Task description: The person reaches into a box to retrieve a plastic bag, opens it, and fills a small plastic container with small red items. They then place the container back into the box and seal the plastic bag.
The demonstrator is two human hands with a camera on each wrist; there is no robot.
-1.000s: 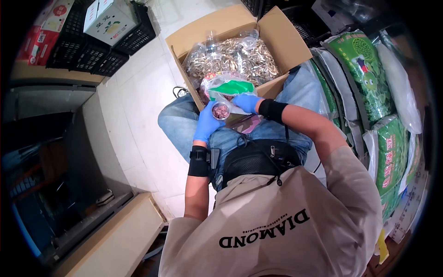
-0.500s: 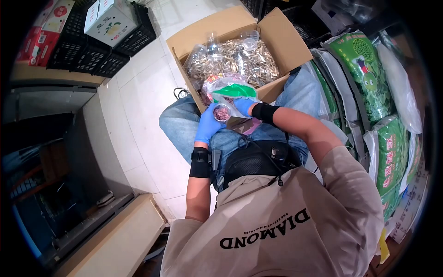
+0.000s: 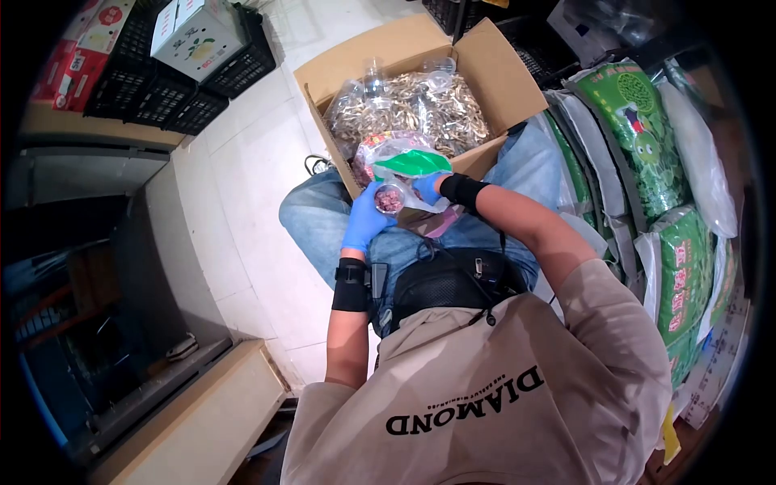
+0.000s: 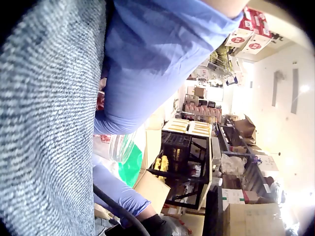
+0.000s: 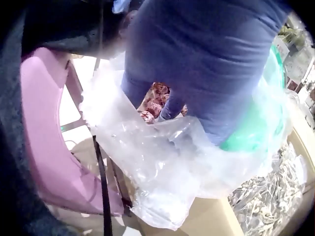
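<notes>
My blue-gloved left hand [image 3: 365, 218] grips a clear plastic jar [image 3: 389, 199] with reddish dried pieces in it. The jar's clear rim also shows beyond the glove in the left wrist view. Right beside it, a clear bag with a green panel [image 3: 414, 163] lies against the front of the carton. My gloved right hand [image 3: 426, 187] reaches into this bag's mouth. In the right wrist view, reddish dried pieces [image 5: 156, 101] show between the right thumb and fingers. Bag plastic hides the fingertips, so I cannot tell whether they pinch any pieces.
An open cardboard carton [image 3: 493, 73] beyond my knees holds pale dried strips and clear empty jars [image 3: 373, 79]. Green printed sacks [image 3: 643, 145] are stacked to the right. Black crates [image 3: 190, 109] stand at the far left. A pink stool [image 5: 44, 123] is beneath the bag.
My right hand has moved left and deeper into the bag, so less of the glove shows. The jar in my left hand has shifted very slightly; the left hand still grips it.
</notes>
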